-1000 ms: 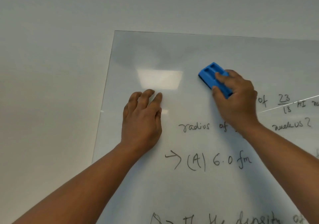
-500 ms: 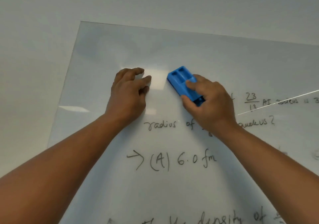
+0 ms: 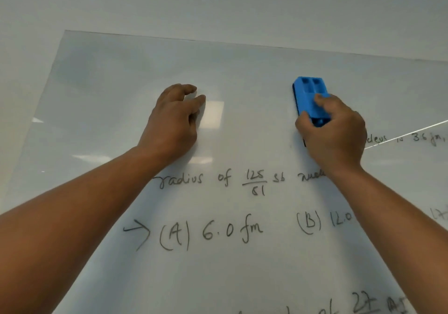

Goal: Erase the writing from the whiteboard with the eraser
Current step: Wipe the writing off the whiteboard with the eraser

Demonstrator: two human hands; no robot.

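Head view, looking down on the whiteboard (image 3: 242, 277), upper strip wiped clean, several lines of writing (image 3: 211, 232) sitting lower down toward the wearer. Bracing flat against the bare glossy part with the left hand (image 3: 173, 126), fingers loosely curled, holding nothing. Gripping the blue eraser (image 3: 309, 95) with the right hand (image 3: 333, 132), thumb and fingers clamped across its near end. Long axis pointing up-board, away from the wrist. Guessing the next swipe needs pulling down, since the remaining ink is lying below the right hand, with a few words off to its right.
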